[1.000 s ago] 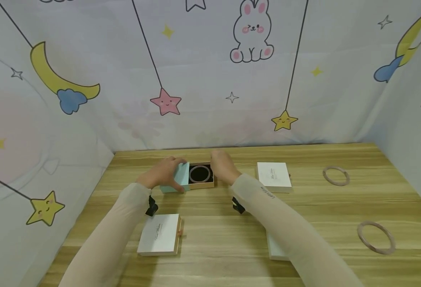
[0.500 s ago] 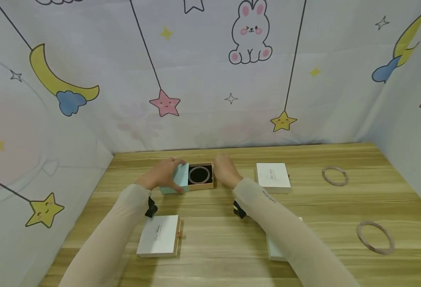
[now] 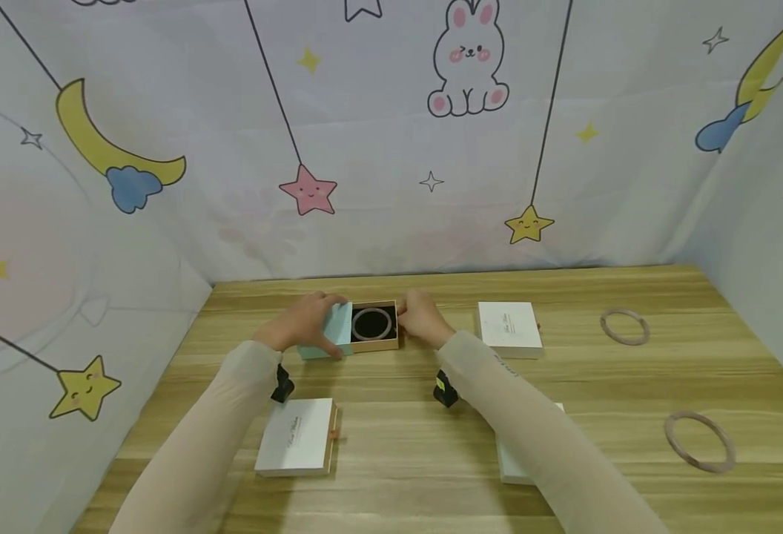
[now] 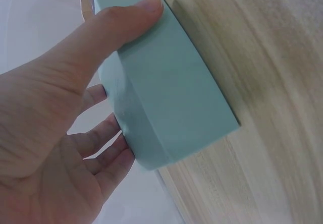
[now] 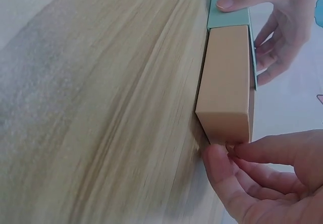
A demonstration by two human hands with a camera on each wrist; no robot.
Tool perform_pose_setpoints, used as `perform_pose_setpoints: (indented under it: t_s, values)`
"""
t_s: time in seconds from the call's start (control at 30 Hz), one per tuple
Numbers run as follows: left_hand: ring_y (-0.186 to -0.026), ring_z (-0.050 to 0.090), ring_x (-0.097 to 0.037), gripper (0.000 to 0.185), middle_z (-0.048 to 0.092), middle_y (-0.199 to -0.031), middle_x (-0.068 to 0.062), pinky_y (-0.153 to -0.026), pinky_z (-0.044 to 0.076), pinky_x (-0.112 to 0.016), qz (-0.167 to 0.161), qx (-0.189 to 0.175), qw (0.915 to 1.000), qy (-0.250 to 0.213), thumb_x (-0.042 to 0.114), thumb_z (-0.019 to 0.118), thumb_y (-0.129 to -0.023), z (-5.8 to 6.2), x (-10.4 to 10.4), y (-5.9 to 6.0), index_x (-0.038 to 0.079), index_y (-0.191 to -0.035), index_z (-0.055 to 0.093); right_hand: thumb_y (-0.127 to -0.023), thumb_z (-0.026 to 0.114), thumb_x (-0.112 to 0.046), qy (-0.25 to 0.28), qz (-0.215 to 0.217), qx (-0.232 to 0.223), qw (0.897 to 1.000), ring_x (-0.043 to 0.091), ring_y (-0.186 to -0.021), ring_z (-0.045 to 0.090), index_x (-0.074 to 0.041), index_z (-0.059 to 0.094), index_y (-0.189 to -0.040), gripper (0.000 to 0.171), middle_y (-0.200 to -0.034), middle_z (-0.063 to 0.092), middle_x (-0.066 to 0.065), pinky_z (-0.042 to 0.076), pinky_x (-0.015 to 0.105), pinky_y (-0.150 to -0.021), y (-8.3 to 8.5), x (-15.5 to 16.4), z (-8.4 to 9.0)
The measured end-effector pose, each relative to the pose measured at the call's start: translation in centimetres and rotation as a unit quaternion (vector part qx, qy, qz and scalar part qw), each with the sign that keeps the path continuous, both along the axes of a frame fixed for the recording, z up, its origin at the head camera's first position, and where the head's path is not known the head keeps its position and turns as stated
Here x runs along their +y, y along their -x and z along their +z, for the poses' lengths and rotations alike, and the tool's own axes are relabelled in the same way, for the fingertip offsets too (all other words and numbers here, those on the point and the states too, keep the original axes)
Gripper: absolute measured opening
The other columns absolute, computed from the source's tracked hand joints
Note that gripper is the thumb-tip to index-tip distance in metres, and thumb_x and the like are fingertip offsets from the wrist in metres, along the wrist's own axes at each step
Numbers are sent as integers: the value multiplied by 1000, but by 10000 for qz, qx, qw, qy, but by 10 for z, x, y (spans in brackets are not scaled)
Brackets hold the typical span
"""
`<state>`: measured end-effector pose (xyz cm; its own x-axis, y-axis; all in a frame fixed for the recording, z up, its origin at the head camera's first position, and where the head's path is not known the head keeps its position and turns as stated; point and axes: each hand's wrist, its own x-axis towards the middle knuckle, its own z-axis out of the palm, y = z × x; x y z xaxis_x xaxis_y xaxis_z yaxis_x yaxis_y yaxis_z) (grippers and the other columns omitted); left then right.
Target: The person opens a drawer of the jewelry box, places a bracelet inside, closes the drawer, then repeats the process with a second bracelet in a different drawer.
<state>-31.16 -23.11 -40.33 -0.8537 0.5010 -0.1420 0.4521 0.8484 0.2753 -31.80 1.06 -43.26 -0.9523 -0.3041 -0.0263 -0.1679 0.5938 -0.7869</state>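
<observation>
Bangle [image 3: 371,324] lies inside half-open drawer box [image 3: 383,343].

Light wood-grain table [image 3: 431,445], boxed in on three sides by a pale fabric backdrop [image 3: 365,119] printed with a white bunny [image 3: 468,59], yellow moon [image 3: 107,141], pink star [image 3: 308,190], hanging yellow stars. Even, soft lighting.
</observation>
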Motion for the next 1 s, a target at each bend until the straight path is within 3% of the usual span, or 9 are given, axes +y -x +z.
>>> perform_pose_setpoints:
  t_s: [0.13,0.3,0.43,0.7,1.0]
  values:
    - [-110,53,-37,99,52,-132,-25,-89,49,-51,-39,36,10000,2,37,94,-67,-1,0,1,3,-146,45,-87,50,19,289,-61,-368,9989,17,-44,49,-13,34,-57,46,-49,34,0,45,29,-47,3,2,-2]
    - [-110,53,-37,99,51,-132,-25,-90,48,-52,-13,21,10000,24,37,94,-67,0,0,1,3,-146,44,-86,54,17,347,-150,-377,9986,25,-52,64,-1,55,-66,27,-60,56,11,56,35,-57,3,3,-3]
    - [-111,52,-37,100,51,-133,-24,-90,48,-51,10,-15,10000,35,37,94,-67,0,0,0,3,-147,44,-85,55,17,376,-189,-371,9984,26,-55,67,8,65,-76,16,-73,66,19,57,33,-58,2,4,-4]
    - [-113,51,-36,101,51,-135,-22,-92,48,-51,31,-39,9999,103,37,94,-67,-1,1,1,6,-148,43,-86,57,17,649,-350,-498,9960,23,-54,66,11,67,-82,12,-85,69,21,57,30,-57,2,3,-8]
    - [-115,50,-38,101,49,-136,-24,-93,46,-53,12,-84,9999,65,37,93,-68,1,0,-1,5,-149,42,-90,60,11,576,-458,-545,9958,23,-54,67,5,66,-78,15,-71,67,15,57,31,-59,1,2,-8]
